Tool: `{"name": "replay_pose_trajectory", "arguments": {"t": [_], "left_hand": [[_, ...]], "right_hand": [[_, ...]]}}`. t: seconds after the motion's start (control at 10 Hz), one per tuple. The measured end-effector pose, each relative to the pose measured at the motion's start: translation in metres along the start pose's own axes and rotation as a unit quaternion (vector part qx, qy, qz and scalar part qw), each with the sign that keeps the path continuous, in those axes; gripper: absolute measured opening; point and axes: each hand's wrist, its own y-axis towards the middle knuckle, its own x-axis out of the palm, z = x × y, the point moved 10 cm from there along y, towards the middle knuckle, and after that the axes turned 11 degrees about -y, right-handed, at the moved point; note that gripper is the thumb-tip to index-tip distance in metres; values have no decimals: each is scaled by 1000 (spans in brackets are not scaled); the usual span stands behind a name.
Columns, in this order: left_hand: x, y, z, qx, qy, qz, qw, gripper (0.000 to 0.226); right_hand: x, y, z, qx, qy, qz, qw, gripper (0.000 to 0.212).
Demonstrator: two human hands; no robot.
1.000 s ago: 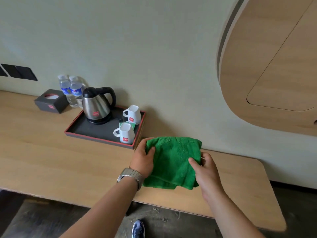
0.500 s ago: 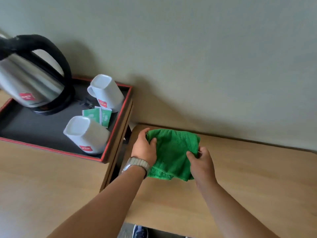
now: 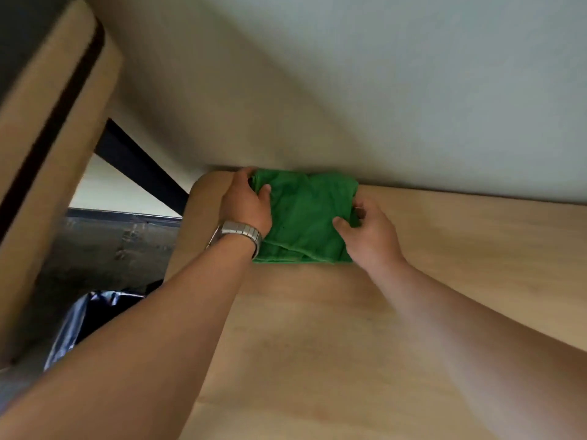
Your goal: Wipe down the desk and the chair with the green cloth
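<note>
I see both of my hands on the green cloth [image 3: 305, 217], which lies folded and flat on the tabletop [image 3: 349, 344] at its far left corner, its far edge right up against the wall [image 3: 381, 90]. My left hand [image 3: 246, 204] grips the cloth's left side, thumb curled over the top of the fabric and fingers wrapped round the far left corner of it. A metal wristwatch [image 3: 238, 233] sits on that wrist, just above the cloth's near left corner. My right hand [image 3: 370, 230] clasps the right side of the cloth, thumb pressed on top and the fingers [image 3: 359, 211] tucked in at the right edge, so that both hands are closed on the same piece of fabric. The cloth shows a folded hem along its near edge, with layers stacked one on another.

The tabletop is pale wood with a rounded far left corner, and the surface nearer to me and off to the right is bare wood. Past the left edge of the tabletop I look down on a dark floor [image 3: 111, 249] and something shiny and dark blue or black [image 3: 79, 319], blurred; I cannot tell what it is. A tan wooden panel [image 3: 47, 122] with a dark stripe slants across the upper left, also blurred.
</note>
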Motion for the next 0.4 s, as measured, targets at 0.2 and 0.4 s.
{"name": "replay_pose_trajectory", "arguments": {"t": [0.2, 0.4], "left_hand": [[4, 13, -16, 61, -11, 9, 998, 36], [8, 14, -24, 79, -41, -34, 995, 36]], "right_hand": [[-2, 4, -4, -40, -28, 43, 998, 27], [-20, 1, -13, -25, -90, 69, 993, 37]]}}
